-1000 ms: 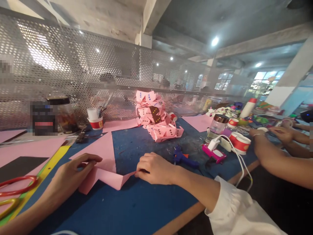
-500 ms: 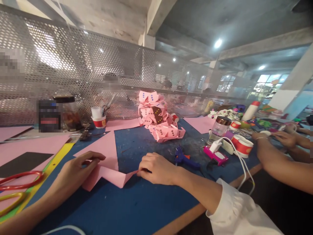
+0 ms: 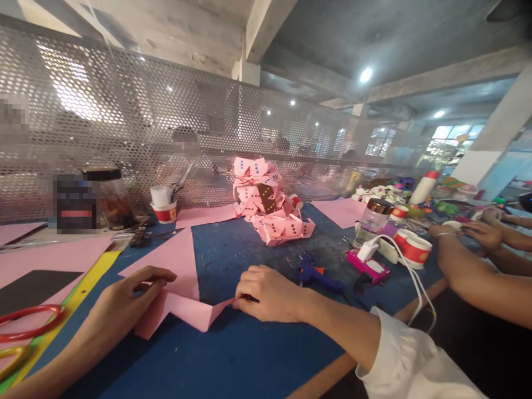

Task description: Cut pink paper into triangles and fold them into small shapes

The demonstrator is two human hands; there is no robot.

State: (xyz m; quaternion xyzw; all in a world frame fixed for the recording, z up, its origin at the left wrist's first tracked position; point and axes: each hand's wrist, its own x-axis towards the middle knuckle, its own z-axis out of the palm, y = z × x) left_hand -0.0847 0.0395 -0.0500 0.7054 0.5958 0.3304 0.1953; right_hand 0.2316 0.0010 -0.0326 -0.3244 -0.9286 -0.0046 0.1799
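A pink paper strip (image 3: 192,315), creased into zigzag folds, stretches between my two hands just above the blue table. My left hand (image 3: 135,296) pinches its left part, thumb against fingers. At its right end, my right hand (image 3: 266,293) grips the tip with curled fingers. Beneath and behind the strip lies a larger flat sheet of pink paper (image 3: 183,257). Farther back stands a pile of folded pink paper pieces (image 3: 255,194) printed with dark and blue dots. A blue glue gun (image 3: 318,274) with an orange trigger rests to the right of my right hand.
Scissors (image 3: 31,321) with red and yellow handles lie at the left, over pink and black sheets. A pink power strip (image 3: 368,266) with white cable, a jar (image 3: 374,224) and paper cups (image 3: 413,248) stand right. A co-worker's arms (image 3: 477,266) reach in beyond them.
The view has shifted slightly, so most things on the table sit a little lower and further left. Both hands keep their hold on the folded strip.
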